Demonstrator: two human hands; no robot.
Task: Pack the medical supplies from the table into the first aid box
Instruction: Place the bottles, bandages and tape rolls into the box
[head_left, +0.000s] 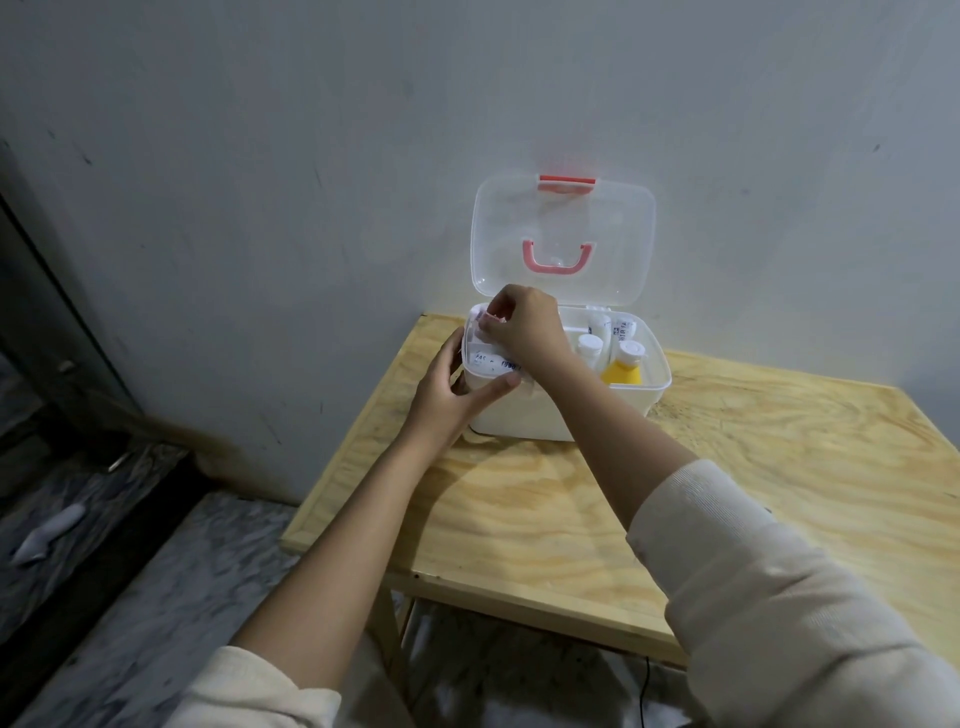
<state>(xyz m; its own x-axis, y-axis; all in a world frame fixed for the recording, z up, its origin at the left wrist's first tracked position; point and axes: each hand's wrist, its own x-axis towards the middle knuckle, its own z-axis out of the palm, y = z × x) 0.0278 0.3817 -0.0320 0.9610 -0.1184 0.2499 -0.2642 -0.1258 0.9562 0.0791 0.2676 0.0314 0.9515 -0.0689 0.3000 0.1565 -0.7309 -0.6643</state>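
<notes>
A white first aid box (545, 415) stands at the back of the wooden table (675, 493), its clear lid (563, 239) with a pink handle leaning open against the wall. Inside on the right stand a yellow bottle (622, 370) with a white cap and white bottles (590, 347). My left hand (452, 387) grips the box's left front corner. My right hand (519, 325) reaches into the left side, fingers pinched on a small white packet (488, 325). A white pack with blue print (493, 364) lies below it in the box.
The table stands in a corner against a grey wall. Its left edge drops to a marble floor (156, 597) with a dark door frame at far left. A thin black cable (644, 691) hangs under the table's front edge.
</notes>
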